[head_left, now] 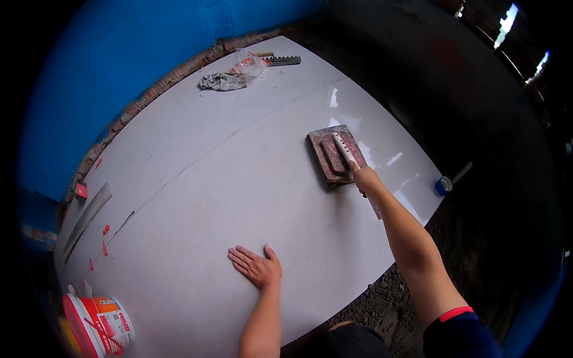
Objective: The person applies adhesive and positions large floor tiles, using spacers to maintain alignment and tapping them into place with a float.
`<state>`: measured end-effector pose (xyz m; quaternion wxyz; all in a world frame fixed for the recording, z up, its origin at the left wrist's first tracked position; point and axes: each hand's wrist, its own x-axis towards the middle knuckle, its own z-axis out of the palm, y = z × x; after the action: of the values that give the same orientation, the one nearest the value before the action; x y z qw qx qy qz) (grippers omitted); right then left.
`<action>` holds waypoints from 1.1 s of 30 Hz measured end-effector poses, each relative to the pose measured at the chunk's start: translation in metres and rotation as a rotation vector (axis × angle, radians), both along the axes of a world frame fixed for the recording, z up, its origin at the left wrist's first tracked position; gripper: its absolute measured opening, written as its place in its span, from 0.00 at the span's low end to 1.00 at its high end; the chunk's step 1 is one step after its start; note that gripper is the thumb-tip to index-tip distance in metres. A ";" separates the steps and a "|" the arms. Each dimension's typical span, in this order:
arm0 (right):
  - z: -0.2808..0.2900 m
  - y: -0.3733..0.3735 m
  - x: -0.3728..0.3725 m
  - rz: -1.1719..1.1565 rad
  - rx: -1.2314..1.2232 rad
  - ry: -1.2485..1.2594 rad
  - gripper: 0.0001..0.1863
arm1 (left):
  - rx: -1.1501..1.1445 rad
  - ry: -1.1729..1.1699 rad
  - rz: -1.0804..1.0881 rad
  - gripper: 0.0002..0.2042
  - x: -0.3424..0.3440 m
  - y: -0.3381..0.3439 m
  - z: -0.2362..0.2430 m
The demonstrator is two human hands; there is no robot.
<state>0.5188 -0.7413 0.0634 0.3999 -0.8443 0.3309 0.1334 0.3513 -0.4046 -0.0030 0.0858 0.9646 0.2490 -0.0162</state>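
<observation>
My right hand grips the white handle of a square tool with a stained, pinkish padded base, set on the large pale tiled surface right of its middle. Glossy reflections show around it. My left hand lies palm down on the tile at the lower middle, fingers stretched out and holding nothing. A long thin seam runs diagonally across the surface, with small red pieces along its left part.
A red-and-white bucket stands lower left. A metal strip and small red-green box lie left. A notched trowel, plastic bag and rag lie at the back. A blue tape roll is right. A blue wall borders the back left.
</observation>
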 end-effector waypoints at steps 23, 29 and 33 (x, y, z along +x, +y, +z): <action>0.132 0.048 -0.094 0.134 0.030 -0.474 0.33 | 0.018 -0.006 0.033 0.44 0.026 0.007 -0.002; 0.089 0.147 0.087 0.423 0.131 0.065 0.31 | 0.015 0.069 0.053 0.44 0.031 0.009 0.000; 0.191 0.125 0.068 0.541 0.295 -0.315 0.32 | 0.007 0.012 0.032 0.44 0.029 0.009 0.003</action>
<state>0.5865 -0.6160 0.2545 0.5141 -0.8447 0.0062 0.1492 0.3802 -0.3956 -0.0003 0.0811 0.9606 0.2650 -0.0197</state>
